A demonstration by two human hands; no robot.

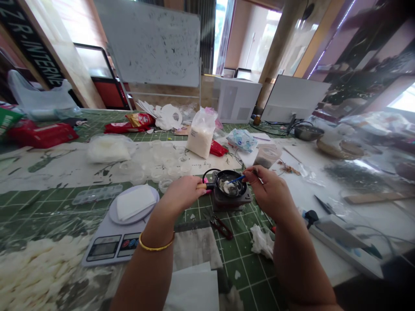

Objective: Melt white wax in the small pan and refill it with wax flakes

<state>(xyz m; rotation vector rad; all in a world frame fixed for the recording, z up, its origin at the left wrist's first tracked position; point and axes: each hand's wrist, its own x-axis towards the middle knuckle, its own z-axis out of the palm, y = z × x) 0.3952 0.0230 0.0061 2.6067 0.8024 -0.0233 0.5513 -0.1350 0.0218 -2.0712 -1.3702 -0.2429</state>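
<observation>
A small black pan (231, 185) with pale melting lumps in it sits on a little dark burner (231, 199) at the table's middle. My left hand (182, 191) is closed around the pan's handle, and a gold bangle (156, 246) circles that wrist. My right hand (269, 190) pinches a thin blue stirring stick (237, 179) whose tip dips into the pan.
A digital scale (120, 236) with a white plate stands at my left. Small scissors (221, 227) and a crumpled tissue (262, 242) lie on the green cutting mat. Clear small cups (164, 166), a bag of white granules (201, 134), a power strip (343, 246) and white flakes (29, 268) surround the spot.
</observation>
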